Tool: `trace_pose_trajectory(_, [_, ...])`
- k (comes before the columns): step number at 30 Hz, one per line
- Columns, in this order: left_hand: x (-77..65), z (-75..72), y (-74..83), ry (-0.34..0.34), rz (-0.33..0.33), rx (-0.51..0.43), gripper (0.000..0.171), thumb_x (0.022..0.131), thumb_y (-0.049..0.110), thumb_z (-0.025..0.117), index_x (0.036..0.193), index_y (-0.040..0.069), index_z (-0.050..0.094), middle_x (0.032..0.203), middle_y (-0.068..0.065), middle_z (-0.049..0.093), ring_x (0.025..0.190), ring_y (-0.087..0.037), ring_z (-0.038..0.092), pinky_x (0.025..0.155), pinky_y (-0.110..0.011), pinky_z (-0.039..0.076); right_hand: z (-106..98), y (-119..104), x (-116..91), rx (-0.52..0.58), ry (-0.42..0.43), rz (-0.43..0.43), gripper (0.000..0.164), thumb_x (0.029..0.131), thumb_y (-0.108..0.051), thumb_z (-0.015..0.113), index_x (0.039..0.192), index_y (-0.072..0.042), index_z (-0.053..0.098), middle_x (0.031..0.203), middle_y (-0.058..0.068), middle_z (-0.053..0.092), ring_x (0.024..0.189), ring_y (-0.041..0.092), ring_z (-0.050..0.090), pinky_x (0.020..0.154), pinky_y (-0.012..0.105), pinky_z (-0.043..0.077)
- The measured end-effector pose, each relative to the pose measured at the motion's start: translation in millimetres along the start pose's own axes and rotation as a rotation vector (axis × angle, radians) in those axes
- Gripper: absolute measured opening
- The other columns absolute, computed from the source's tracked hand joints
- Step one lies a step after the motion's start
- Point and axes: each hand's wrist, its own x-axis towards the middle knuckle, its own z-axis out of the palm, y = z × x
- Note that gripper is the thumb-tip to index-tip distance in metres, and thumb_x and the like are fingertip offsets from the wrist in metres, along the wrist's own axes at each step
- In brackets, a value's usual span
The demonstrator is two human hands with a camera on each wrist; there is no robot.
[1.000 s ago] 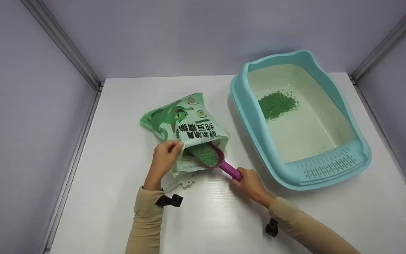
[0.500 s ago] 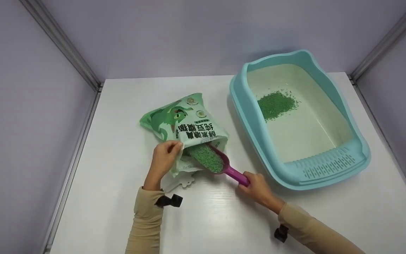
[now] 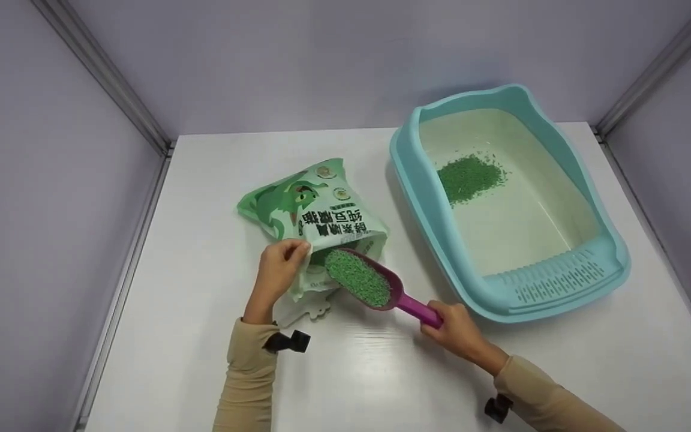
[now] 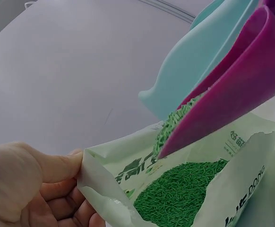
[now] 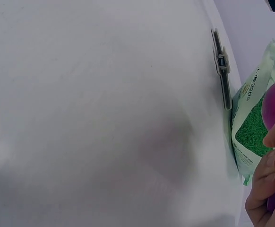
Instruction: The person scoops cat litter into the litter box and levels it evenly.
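My left hand (image 3: 279, 268) pinches the edge of the open mouth of a green and white cat litter bag (image 3: 336, 207). In the left wrist view, thumb and curled fingers grip the bag's corner, and green pellets (image 4: 180, 191) show inside. My right hand (image 3: 456, 330) grips the handle of a purple scoop (image 3: 417, 310), its bowl heaped with green litter pellets (image 3: 357, 279). The scoop's tip is at the bag's opening, above the pellets in the left wrist view. In the right wrist view, curled fingers (image 5: 267, 179) wrap the purple handle.
A light blue litter box (image 3: 471, 294) stands at the right, with a pile of green pellets (image 3: 470, 178) on its pale floor. A flat white piece with a scalloped end (image 3: 320, 309) lies partly under the bag. Walls enclose the white table (image 3: 207, 174) at the back and sides.
My right hand has moved right and toward me, drawing the loaded scoop out of the bag so more of its pellet-filled bowl shows. My left hand and the bag stay in place.
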Motion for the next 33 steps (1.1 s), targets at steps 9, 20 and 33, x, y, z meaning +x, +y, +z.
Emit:
trace_pose_trajectory(9, [1.2, 0.4, -3.0, -0.009, -0.023, -0.026, 0.02, 0.095, 0.013, 0.06, 0.095, -0.004, 0.071, 0.075, -0.011, 0.062, 0.066, -0.009, 0.048, 0.064, -0.022, 0.04, -11, -4, -2, 0.04, 0.098, -0.15, 0.016, 0.074, 0.001, 0.071, 0.073, -0.006, 0.057, 0.055, 0.0, 0.047, 0.051, -0.002, 0.036, 0.047, 0.013, 0.033])
trace_pose_trajectory(20, [1.3, 1.3, -2.8, 0.001, -0.034, -0.023, 0.02, 0.094, 0.013, 0.062, 0.094, -0.005, 0.071, 0.076, -0.013, 0.063, 0.066, -0.008, 0.048, 0.063, -0.02, 0.041, -27, -17, -1, 0.009, 0.064, -0.115, 0.014, 0.076, -0.001, 0.071, 0.074, -0.007, 0.058, 0.057, 0.0, 0.049, 0.052, -0.001, 0.038, 0.049, 0.013, 0.034])
trace_pose_trajectory(33, [0.3, 0.5, -1.6, -0.008, -0.04, -0.03, 0.021, 0.094, 0.013, 0.061, 0.096, -0.006, 0.071, 0.081, -0.017, 0.065, 0.068, -0.008, 0.049, 0.064, -0.02, 0.041, -39, -28, -2, -0.021, 0.049, -0.143, 0.014, 0.075, -0.002, 0.069, 0.074, -0.007, 0.056, 0.056, -0.002, 0.046, 0.052, -0.002, 0.035, 0.047, 0.012, 0.031])
